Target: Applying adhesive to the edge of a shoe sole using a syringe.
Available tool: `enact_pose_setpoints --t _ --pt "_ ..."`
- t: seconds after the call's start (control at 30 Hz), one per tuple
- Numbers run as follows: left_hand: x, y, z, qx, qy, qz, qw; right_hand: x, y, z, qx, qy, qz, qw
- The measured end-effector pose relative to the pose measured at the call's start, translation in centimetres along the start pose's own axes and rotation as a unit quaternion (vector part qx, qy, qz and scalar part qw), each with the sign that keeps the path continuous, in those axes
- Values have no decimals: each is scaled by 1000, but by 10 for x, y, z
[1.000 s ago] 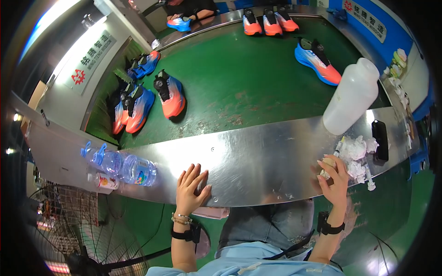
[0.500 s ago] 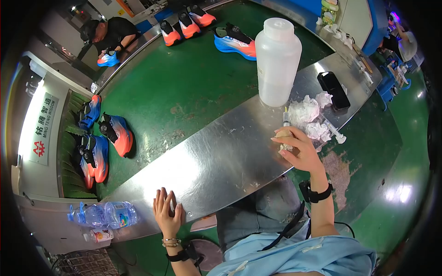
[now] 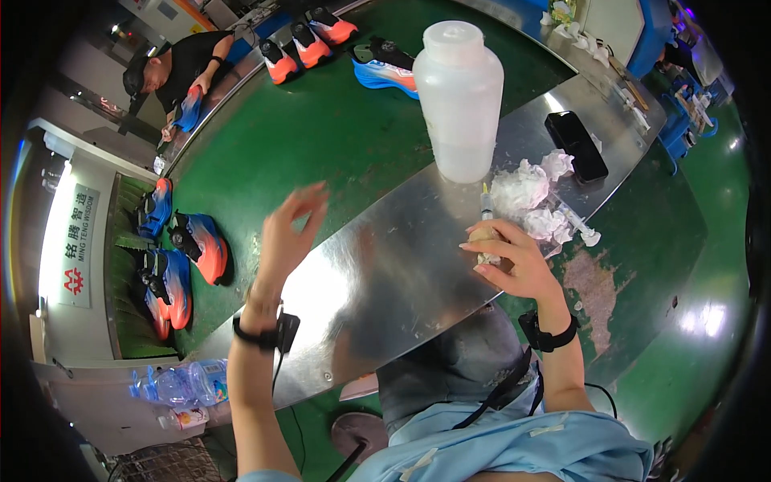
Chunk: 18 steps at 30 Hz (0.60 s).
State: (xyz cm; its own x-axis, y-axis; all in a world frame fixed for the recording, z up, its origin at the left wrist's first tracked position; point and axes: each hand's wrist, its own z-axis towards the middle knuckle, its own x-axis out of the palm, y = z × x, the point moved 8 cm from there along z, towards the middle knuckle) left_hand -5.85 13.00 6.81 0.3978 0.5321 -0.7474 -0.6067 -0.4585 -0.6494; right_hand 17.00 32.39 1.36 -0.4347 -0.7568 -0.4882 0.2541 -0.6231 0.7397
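My left hand (image 3: 291, 229) is raised over the green surface beside the metal ledge. It holds nothing; its fingers are bent, slightly smeared, with a gap beside the thumb. My right hand (image 3: 516, 261) rests at the ledge with its fingers curled round a small beige lump (image 3: 484, 235), partly hidden under them. Just past those fingers lies a syringe (image 3: 487, 201) with a yellow tip. Crumpled white tissues (image 3: 522, 189) lie right of it, and a second clear syringe (image 3: 580, 225) sticks out beyond them. Behind stands a large translucent white bottle (image 3: 462, 104), partly filled.
Blue-and-orange shoes (image 3: 199, 245) stand at the left, with several more (image 3: 312, 46) along the far edge. A black phone (image 3: 577, 146) lies on the metal ledge (image 3: 385, 273). Plastic bottles (image 3: 181, 384) lie at lower left. A co-worker (image 3: 181, 72) handles a shoe across the table.
My left hand has lifted off the metal ledge and moved forward over the green surface. My right hand stays on the beige lump. The co-worker has raised and tilted the shoe.
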Motion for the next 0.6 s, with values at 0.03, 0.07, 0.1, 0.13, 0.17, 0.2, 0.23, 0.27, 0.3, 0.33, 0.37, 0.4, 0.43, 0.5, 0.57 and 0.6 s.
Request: enact_pose_setpoints --t 0.03,0.07,0.1,0.13,0.17,0.2,0.23,0.27,0.3,0.33,0.37,0.4,0.43,0.5,0.57,0.6 --pt "21 6 34 -42 36 -97 994 -1 -1 0 1 -3 0 1000" --pt "39 17 65 -91 69 -157 981 0 -1 1 8 -7 27 1000" --pt "60 30 91 -140 102 -217 961 2 -3 1 17 -11 53 998" --pt "81 36 114 -188 107 -288 933 1 -5 1 19 -15 51 998" --pt "105 41 133 -233 113 -358 897 0 -4 1 -2 -12 42 999" --pt "125 47 154 -229 119 -358 898 -1 -2 1 -24 -10 31 999" --pt "147 33 172 -213 138 -425 869 -4 -5 1 -19 -19 23 999" --pt "166 21 186 -199 156 -488 835 -4 -3 1 -38 -11 12 999" --pt "176 5 197 -99 159 -442 877 -5 -1 2 -58 -2 3 998" --pt "190 9 206 -99 170 -443 875 -4 -3 3 -55 0 14 998" --pt "203 8 229 -104 166 -449 872 -5 -4 4 -46 -3 13 999" --pt "213 16 235 -110 161 -455 869 -5 -5 5 -44 1 34 998" --pt "226 27 235 -117 161 -463 864 -8 -9 3 -38 4 52 998" --pt "220 43 284 -135 132 -466 864 -6 -4 8 -40 8 73 996" --pt "234 57 298 -150 116 -476 858 -8 -10 6 -32 9 82 996" --pt "240 67 296 -157 105 -480 856 -9 -11 5 -27 5 88 996"
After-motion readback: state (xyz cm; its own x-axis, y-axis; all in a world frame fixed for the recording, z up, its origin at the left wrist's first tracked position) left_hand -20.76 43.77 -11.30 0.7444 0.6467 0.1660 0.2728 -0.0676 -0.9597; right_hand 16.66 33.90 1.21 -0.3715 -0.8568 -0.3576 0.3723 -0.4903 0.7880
